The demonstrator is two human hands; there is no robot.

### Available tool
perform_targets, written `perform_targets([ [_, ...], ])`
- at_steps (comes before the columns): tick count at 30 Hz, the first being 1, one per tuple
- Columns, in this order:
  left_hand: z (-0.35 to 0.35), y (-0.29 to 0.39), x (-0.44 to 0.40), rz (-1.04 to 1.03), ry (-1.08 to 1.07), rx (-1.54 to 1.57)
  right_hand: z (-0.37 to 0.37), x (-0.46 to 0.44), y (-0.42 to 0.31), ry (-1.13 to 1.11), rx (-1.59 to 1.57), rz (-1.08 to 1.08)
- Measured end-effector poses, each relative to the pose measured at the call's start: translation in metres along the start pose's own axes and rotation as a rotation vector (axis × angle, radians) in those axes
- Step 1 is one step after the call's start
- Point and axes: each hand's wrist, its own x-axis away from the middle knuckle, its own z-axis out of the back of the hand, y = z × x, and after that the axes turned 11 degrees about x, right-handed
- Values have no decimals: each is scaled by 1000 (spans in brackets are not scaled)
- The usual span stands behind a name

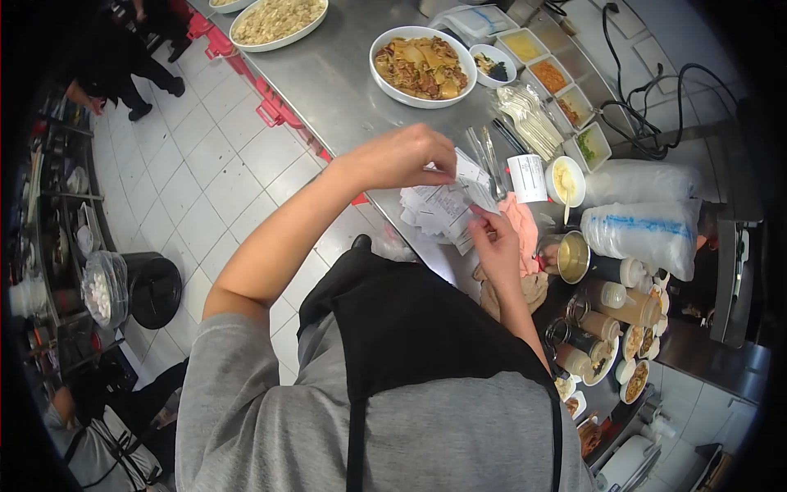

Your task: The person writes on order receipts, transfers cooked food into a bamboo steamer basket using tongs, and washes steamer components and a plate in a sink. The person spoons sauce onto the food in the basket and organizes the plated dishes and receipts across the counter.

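Observation:
A loose pile of white printed receipts (433,215) lies at the edge of the steel counter. Over its far side is my left hand (406,156), fingers curled in a pinch at the edge of a receipt slip (470,174). The fingertips are partly hidden. Lower and to the right, my right hand (497,244) grips a receipt between thumb and fingers, close to the pile. A pink cloth (520,225) lies just beside the right hand. Metal utensils (487,160) rest just beyond the slips.
On the steel counter (344,90) stand a large bowl of noodles (422,68) and a small side bowl (493,66). Topping containers (549,75), plastic spoons (529,121), a paper label roll (526,178) and a metal pot (572,257) line the right. People stand at left.

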Motion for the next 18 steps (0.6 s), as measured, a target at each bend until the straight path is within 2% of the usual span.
perform_targets([
  [3,8,5,-9,3,-73,-28,9,-9,-19,-112,-404,-265],
  [6,10,8,-10,29,-149,89,20,-17,-35,-172,-833,-479],
  [9,6,5,2,-17,181,68,10,-21,-9,-124,-737,-495],
  [12,-9,-20,27,568,366,-132,8,-22,-5,-95,-704,-474],
  [14,-33,-40,46,604,418,-41,7,-22,-1,-107,-728,-472],
  [18,-42,-35,49,699,503,108,5,-22,3,-95,-747,-455],
])
